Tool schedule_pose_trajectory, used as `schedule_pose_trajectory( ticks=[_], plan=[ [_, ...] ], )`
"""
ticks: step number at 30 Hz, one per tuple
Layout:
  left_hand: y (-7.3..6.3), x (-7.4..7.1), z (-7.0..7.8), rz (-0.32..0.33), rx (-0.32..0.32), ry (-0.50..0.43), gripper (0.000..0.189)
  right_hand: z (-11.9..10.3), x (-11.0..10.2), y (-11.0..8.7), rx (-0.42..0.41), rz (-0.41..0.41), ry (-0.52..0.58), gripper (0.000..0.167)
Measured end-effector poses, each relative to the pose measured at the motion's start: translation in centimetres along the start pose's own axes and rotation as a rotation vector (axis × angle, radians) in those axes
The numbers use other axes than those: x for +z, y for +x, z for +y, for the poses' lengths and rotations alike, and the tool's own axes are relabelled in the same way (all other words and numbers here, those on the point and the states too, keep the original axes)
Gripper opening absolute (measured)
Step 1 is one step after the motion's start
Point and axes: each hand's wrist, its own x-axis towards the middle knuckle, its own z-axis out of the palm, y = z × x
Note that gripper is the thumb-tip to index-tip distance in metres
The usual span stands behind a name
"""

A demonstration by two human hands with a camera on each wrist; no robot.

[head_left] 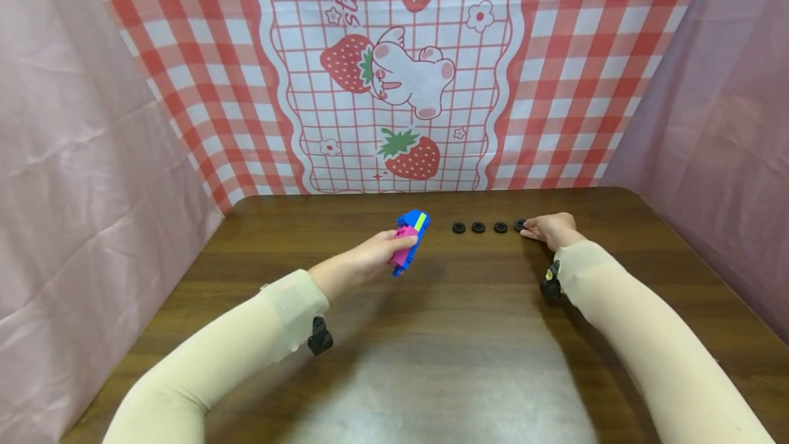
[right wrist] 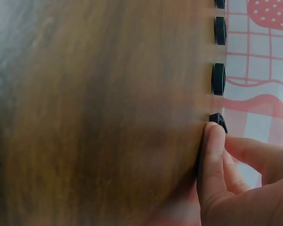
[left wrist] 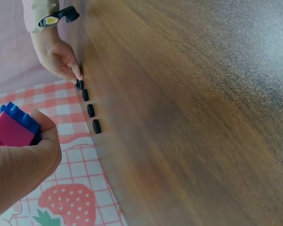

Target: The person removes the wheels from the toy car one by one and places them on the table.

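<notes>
My left hand (head_left: 372, 252) grips a blue and pink building-block toy (head_left: 422, 223) with a yellow-green stripe, held above the table. In the left wrist view, blue studs show along the edge of the pink part. Farther right, my right hand (head_left: 555, 228) has its thumb and fingers on a small black toy wheel (head_left: 520, 225), the rightmost in a row. Seen from the right wrist, that wheel (right wrist: 218, 119) is pinched at the fingertips and tilted, partly hidden by them. The other black wheels (head_left: 478, 227) lie flat to its left.
The brown wooden table (head_left: 456, 334) ends just behind the row of wheels. A red-and-white checked cloth with strawberries (head_left: 419, 158) hangs at the back. Pink curtains (head_left: 80, 177) close off both sides. Each wrist carries a small black camera (head_left: 320, 336).
</notes>
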Motion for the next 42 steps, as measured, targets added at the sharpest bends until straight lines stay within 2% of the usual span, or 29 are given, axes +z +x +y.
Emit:
schedule_pose_trajectory(
  ticks=[6,12,17,23,30,37,42],
  plan=[
    [-0.1,0.0,0.4,0.025,-0.007,-0.024,0.049,-0.4,0.3,0.0,-0.025,0.026,-0.070,0.065],
    [-0.4,0.0,1.3,0.009,0.004,-0.016,0.049,-1.1,0.5,-0.2,-0.013,0.087,-0.118,0.069],
    [-0.5,0.1,1.2,-0.007,-0.010,0.009,0.051,-1.1,0.1,-0.4,0.006,0.106,-0.130,0.070],
    [-0.2,0.1,0.6,-0.003,-0.022,0.011,0.052,-0.9,-0.3,-0.4,0.010,0.087,-0.102,0.069],
    [-0.2,0.1,0.4,-0.006,0.018,-0.004,0.046,-1.1,-0.6,-0.9,0.014,0.060,-0.150,0.065],
    [-0.5,0.3,0.8,-0.066,0.038,0.022,0.043,-1.4,-0.4,-1.9,0.004,0.033,-0.154,0.065],
    [-0.7,0.2,0.9,-0.112,0.041,0.086,0.038,-1.9,0.7,-2.6,-0.006,-0.020,-0.068,0.066]
  ],
)
